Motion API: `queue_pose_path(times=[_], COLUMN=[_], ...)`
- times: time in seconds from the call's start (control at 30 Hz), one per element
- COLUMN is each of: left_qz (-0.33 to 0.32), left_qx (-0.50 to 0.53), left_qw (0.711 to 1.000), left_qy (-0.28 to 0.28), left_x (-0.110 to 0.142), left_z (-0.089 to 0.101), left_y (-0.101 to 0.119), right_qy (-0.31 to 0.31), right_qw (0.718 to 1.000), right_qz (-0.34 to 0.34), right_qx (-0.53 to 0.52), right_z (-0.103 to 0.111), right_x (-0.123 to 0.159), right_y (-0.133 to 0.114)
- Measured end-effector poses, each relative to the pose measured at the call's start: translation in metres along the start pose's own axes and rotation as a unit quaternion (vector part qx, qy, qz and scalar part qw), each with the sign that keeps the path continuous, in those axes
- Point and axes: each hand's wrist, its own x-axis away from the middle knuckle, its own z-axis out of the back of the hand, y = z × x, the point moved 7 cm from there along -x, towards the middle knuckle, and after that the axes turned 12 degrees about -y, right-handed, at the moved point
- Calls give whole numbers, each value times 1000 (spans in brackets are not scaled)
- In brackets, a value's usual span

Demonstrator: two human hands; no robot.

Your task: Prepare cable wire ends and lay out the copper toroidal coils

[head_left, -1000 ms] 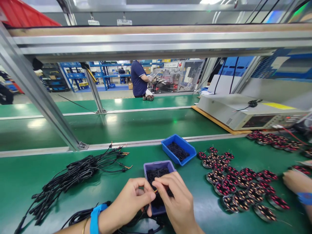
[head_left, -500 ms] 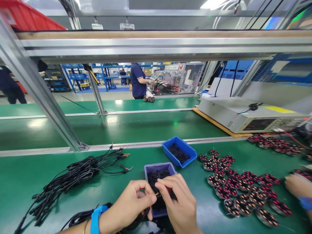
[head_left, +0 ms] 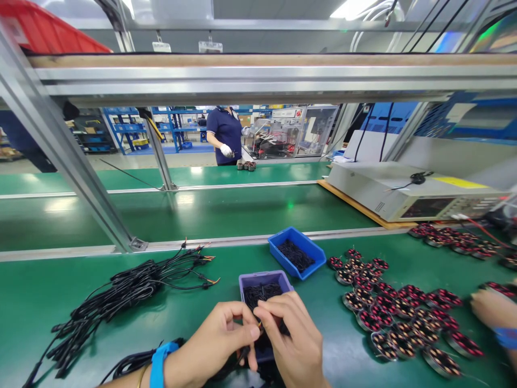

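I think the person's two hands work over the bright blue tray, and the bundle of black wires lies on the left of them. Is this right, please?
Not quite. The head view shows the left hand and right hand working over the purple tray, not the bright blue tray, which stands further back. The bundle of black wires does lie on their left.

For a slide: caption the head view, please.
Left hand and right hand pinch black wires over a purple tray.

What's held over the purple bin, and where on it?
A thin black wire, pinched near its orange tip by the left hand and right hand above the purple bin; fingers hide the exact grip.
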Motion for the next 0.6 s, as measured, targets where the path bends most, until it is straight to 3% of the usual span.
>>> queue_pose_path(times=[0.27,0.43,0.53,0.6], left_qz=[-27,-26,-17,-11], left_qx=[10,-8,-21,-26], left_qw=[999,999,999,999], left_qy=[34,26,22,21], left_x=[0,1,1,1], left_z=[2,0,1,2], left_y=[9,13,11,10], right_qy=[-43,-2,-46,-81], right_qw=[999,989,969,964], right_qz=[18,-135,-208,-210], right_qx=[-16,-68,-128,-144], right_z=[2,8,-1,-5], right_x=[-1,3,6,5], right_y=[-2,23,39,40])
